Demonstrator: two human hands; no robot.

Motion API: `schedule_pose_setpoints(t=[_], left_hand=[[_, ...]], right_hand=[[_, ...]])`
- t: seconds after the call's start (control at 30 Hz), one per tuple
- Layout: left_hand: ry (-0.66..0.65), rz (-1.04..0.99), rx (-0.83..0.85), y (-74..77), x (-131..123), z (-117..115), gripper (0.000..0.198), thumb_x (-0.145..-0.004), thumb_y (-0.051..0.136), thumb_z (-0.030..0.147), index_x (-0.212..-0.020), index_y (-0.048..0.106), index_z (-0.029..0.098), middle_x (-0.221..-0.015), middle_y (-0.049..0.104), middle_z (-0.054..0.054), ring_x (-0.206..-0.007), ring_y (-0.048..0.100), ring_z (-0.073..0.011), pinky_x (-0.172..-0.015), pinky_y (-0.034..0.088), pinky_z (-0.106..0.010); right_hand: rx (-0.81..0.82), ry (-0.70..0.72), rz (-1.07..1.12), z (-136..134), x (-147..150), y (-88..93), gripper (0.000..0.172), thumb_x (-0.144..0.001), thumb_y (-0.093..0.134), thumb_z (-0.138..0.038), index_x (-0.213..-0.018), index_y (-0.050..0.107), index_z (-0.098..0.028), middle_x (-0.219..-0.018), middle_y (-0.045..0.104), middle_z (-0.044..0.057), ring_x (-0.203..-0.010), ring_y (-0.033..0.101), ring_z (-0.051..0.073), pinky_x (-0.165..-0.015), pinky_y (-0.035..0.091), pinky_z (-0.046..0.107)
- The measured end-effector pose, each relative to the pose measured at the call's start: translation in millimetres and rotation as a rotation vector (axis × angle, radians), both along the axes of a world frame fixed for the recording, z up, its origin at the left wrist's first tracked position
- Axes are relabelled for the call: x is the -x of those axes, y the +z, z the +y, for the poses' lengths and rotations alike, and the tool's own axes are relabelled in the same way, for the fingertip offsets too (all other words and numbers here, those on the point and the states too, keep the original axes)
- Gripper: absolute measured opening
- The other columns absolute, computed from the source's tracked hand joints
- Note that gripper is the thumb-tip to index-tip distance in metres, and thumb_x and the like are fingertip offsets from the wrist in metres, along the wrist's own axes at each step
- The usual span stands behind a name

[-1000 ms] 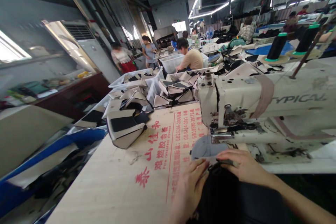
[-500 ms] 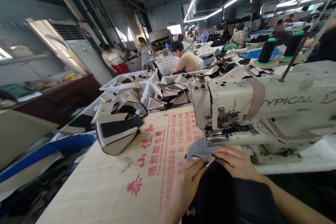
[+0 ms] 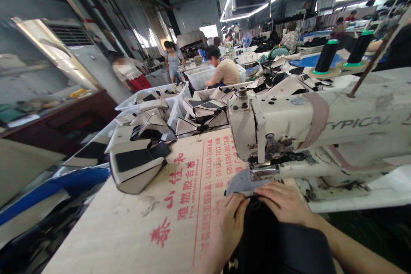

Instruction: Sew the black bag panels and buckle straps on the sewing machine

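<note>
At the edge of the plywood board, my left hand [image 3: 231, 222] has its fingers closed on the top edge of a black sewn piece [image 3: 260, 235]. My right hand [image 3: 284, 204] pinches the same edge from the other side, its fingers bent over it. Most of the black piece hangs down toward me, and its lower part runs out of view. Just beyond my fingertips lies a grey rounded flat part [image 3: 240, 181], below the needle area of the sewing machine [image 3: 243, 130]. My fingers cover much of the gripped edge.
A plywood board [image 3: 128, 222] with red print spreads left of the machine. One beige and black sewn piece [image 3: 138, 167] lies on it. White bins [image 3: 180, 109] behind hold several more. Black thread spools [image 3: 326, 56] stand above the machine. Several people work farther back.
The pale flap that showed between my fingers is now mostly covered, and my hands have closed in around the edge. The view has shifted slightly, moving the background left.
</note>
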State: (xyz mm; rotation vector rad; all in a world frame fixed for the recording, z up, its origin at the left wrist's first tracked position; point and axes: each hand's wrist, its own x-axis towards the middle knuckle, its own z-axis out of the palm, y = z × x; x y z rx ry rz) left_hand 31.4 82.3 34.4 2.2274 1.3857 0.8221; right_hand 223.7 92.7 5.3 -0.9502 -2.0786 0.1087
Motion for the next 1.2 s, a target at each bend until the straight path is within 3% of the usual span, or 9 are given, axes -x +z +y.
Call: schedule_pose_setpoints(t=[0.2,0.37,0.57,0.73,0.83,0.9,1.0,1.1,1.2], left_hand=[[-0.016,-0.044,0.079,6.9,2,7,0.016,-0.084,0.044,0.027,-0.078,0.056,0.018,-0.075,0.057,-0.001,-0.07,0.054,-0.011,-0.065,0.043,-0.021],[0.007,-0.097,0.154,12.5,-6,13,0.027,-0.083,0.044,0.031,-0.062,0.051,0.017,-0.066,0.051,0.001,-0.062,0.049,-0.0095,-0.059,0.04,-0.021],[0.175,-0.1,0.239,0.5,-19,22,0.029,-0.078,0.046,0.031,-0.053,0.047,0.016,-0.055,0.044,0.004,-0.054,0.043,-0.0084,-0.052,0.033,-0.021],[0.107,-0.125,0.371,-7.4,-17,31,0.023,-0.071,0.049,0.027,-0.051,0.048,0.015,-0.051,0.04,0.005,-0.05,0.038,-0.0071,-0.047,0.026,-0.019],[0.066,-0.13,0.468,-6.9,-14,36,0.019,-0.067,0.05,0.025,-0.051,0.05,0.014,-0.049,0.039,0.006,-0.048,0.036,-0.0065,-0.045,0.023,-0.019],[0.054,-0.137,0.5,-4.2,-14,38,0.018,-0.066,0.05,0.023,-0.05,0.051,0.014,-0.048,0.04,0.006,-0.047,0.036,-0.0066,-0.044,0.023,-0.019],[0.036,-0.167,0.539,1.5,-13,38,0.018,-0.067,0.05,0.021,-0.051,0.052,0.013,-0.048,0.042,0.006,-0.047,0.038,-0.0066,-0.044,0.026,-0.019],[0.003,-0.273,0.567,6.6,-7,29,0.019,-0.073,0.051,0.027,-0.063,0.058,0.013,-0.052,0.046,0.005,-0.049,0.042,-0.0066,-0.046,0.032,-0.018],[-0.022,-0.394,0.464,8.9,4,11,0.026,-0.079,0.048,0.029,-0.099,0.057,0.017,-0.072,0.059,0.001,-0.066,0.055,-0.01,-0.061,0.045,-0.021]], right_hand=[[0.122,0.048,-0.078,4,2,9.0,0.017,-0.085,0.044,-0.023,-0.09,0.059,-0.017,-0.085,0.064,0.003,-0.079,0.058,0.014,-0.071,0.048,0.026],[0.216,0.068,-0.069,5,1,12.8,0.015,-0.084,0.047,-0.026,-0.081,0.059,-0.019,-0.077,0.064,0.001,-0.075,0.058,0.014,-0.069,0.046,0.025],[0.296,0.036,0.005,3,0,6.8,0.013,-0.081,0.051,-0.03,-0.081,0.061,-0.021,-0.076,0.064,0.0,-0.072,0.059,0.013,-0.067,0.046,0.024],[0.416,0.007,0.035,0,-2,13.4,0.014,-0.08,0.053,-0.033,-0.078,0.059,-0.021,-0.075,0.064,-0.002,-0.07,0.06,0.013,-0.066,0.046,0.025],[0.497,0.012,0.06,0,-3,17.5,0.019,-0.077,0.057,-0.034,-0.091,0.055,-0.021,-0.073,0.064,-0.003,-0.067,0.06,0.013,-0.065,0.047,0.024],[0.439,0.063,0.0,2,-2,17.2,0.022,-0.079,0.054,-0.031,-0.099,0.052,-0.021,-0.081,0.063,-0.001,-0.075,0.059,0.014,-0.069,0.048,0.025],[0.247,0.124,-0.145,4,-1,13.1,0.016,-0.085,0.044,-0.024,-0.096,0.055,-0.02,-0.096,0.059,0.005,-0.091,0.055,0.017,-0.077,0.047,0.029],[0.172,0.116,-0.183,5,0,9.3,0.019,-0.087,0.038,-0.022,-0.093,0.056,-0.019,-0.095,0.059,0.006,-0.092,0.054,0.017,-0.077,0.047,0.03],[0.165,0.113,-0.163,5,-1,8.6,0.019,-0.087,0.038,-0.022,-0.092,0.056,-0.019,-0.092,0.059,0.005,-0.089,0.055,0.016,-0.077,0.047,0.029]])
